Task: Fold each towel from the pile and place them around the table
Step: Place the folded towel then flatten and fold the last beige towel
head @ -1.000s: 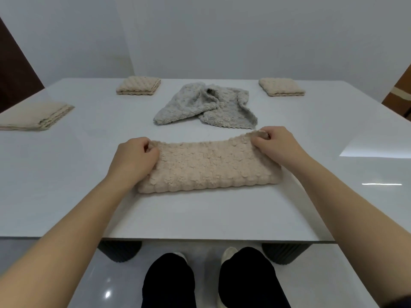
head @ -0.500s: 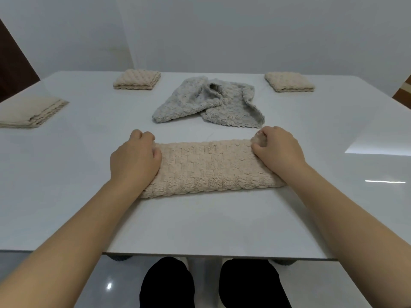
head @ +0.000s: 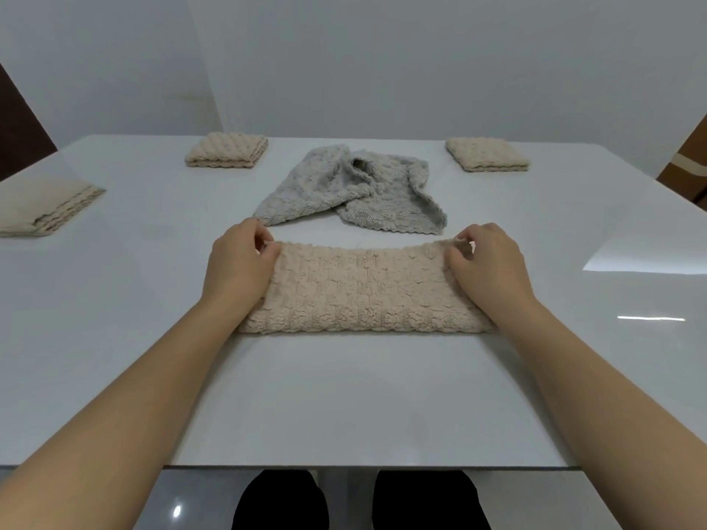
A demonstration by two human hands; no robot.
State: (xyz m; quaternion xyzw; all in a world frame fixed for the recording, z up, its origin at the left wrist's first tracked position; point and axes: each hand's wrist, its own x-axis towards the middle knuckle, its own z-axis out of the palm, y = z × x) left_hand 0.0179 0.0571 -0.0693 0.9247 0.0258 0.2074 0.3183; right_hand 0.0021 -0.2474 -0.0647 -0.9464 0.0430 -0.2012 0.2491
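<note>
A beige towel [head: 363, 288] lies folded into a long strip across the middle of the white table [head: 344, 399]. My left hand [head: 239, 267] pinches its far left corner and my right hand [head: 487, 265] pinches its far right corner. Just behind the strip lies a crumpled grey towel [head: 355, 189], unfolded. Three folded beige towels sit around the table: one at the far left [head: 227, 150], one at the far right [head: 487, 154] and one on the left edge [head: 42, 210].
The table's near edge runs just above my dark trouser legs [head: 283, 499]. A white wall stands behind the table. Brown panels show at the far left [head: 19, 128] and far right [head: 688, 158].
Both hands lay pressing on the strip's ends half a second ago; now their fingers pinch the far corners. The strip has not shifted on the table.
</note>
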